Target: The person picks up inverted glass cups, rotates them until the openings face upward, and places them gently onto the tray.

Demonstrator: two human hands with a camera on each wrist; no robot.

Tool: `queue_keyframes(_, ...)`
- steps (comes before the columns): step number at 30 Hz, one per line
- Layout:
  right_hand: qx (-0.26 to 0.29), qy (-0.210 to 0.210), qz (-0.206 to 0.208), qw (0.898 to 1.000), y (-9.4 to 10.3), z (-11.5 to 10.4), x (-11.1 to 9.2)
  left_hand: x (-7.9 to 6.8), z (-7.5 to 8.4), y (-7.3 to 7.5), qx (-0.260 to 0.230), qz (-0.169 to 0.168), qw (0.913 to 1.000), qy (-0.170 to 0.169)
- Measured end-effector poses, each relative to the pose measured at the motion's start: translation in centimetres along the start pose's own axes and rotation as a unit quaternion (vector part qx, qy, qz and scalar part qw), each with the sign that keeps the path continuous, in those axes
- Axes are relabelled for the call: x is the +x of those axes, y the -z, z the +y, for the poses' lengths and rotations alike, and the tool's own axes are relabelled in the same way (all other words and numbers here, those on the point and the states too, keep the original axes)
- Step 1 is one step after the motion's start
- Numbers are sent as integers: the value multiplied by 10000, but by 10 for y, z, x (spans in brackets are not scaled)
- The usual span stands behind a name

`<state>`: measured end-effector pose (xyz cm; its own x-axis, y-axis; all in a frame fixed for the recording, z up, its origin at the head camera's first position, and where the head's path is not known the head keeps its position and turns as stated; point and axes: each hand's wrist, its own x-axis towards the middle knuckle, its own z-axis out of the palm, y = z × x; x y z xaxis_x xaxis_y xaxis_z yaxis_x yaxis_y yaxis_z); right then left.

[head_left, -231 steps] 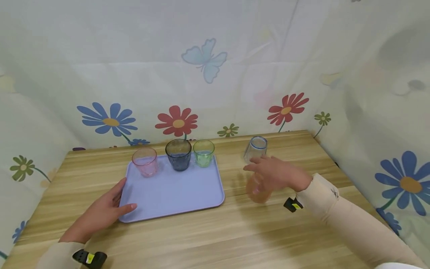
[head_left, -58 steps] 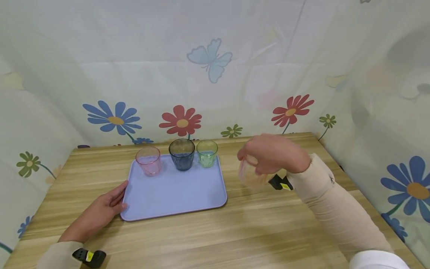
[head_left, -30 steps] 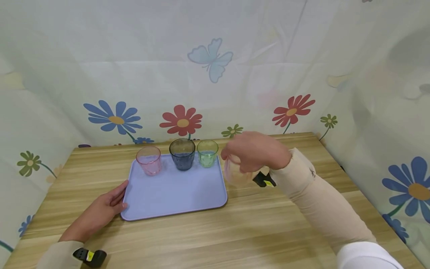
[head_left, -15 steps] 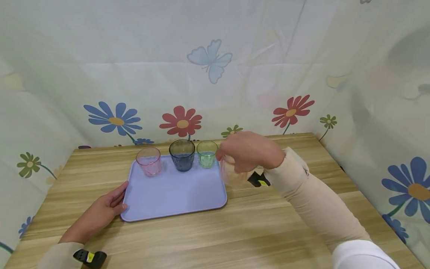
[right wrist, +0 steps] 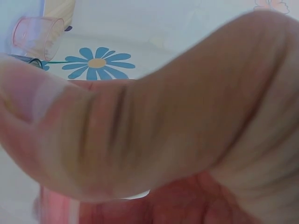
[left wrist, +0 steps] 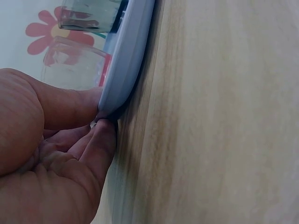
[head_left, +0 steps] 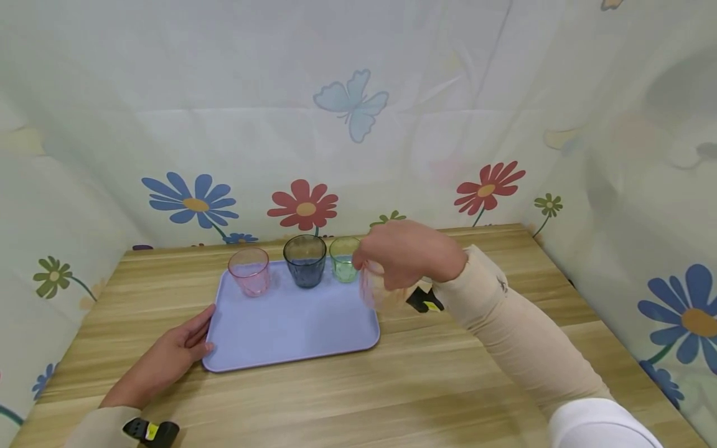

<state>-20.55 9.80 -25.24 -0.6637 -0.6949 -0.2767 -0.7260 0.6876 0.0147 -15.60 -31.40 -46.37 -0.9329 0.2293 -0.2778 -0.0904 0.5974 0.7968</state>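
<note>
My left hand [head_left: 168, 354] pinches the left edge of the lilac tray [head_left: 291, 330]. In the left wrist view, its thumb lies at the tray rim [left wrist: 124, 60] with fingers beneath. My right hand [head_left: 409, 252] holds a pale peach-pink glass [head_left: 374, 294] from above, overlapping the tray's right edge. Along the tray's back stand a pink glass [head_left: 252, 279], a dark grey glass [head_left: 305, 269] and a green glass [head_left: 342, 264], all upright. The right hand's fingers are right beside the green glass. In the right wrist view, the thumb covers most of the held glass.
The tray lies on a wood-grain table [head_left: 336, 398]. A white cloth wall [head_left: 252, 137] printed with flowers and a butterfly encloses the back and sides. Black straps with yellow marks sit at both wrists.
My right hand has carried the held glass leftward to the tray's right edge. The clear blue-rimmed glass seen earlier at back right no longer shows. The left hand stays at the tray.
</note>
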Motion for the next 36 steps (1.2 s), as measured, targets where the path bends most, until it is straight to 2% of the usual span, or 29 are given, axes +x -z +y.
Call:
queue_keyframes(15, -7, 225, 92, 9997, 5, -7, 5, -2, 3, 0, 34, -6, 10000, 44)
queue_keyframes(25, -149, 288, 108, 9994, 9, -16, 11, -2, 3, -1, 12, -6, 10000, 62)
queue_keyframes(36, -242, 281, 57, 9993, 10, -24, 9, -1, 1, -2, 38, 2, 10000, 39)
